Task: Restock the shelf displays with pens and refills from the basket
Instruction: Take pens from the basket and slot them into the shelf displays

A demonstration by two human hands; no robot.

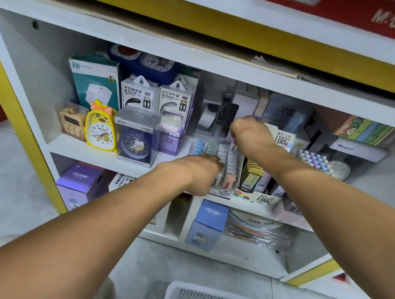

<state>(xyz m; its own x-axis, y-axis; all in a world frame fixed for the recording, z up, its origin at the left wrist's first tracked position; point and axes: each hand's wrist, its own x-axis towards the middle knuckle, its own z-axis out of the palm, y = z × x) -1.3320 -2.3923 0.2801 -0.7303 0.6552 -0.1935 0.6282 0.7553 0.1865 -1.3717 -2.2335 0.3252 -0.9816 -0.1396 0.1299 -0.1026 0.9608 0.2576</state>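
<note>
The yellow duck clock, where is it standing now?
In the head view the yellow duck clock stands on the left of the upper shelf, between a small beige clock and a boxed blue alarm clock.

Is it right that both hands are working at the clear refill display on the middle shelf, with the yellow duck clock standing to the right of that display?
Not quite. The head view shows both the left hand and the right hand at the clear refill display on the middle shelf, but the yellow duck clock stands to the left of that display, not the right.
</note>
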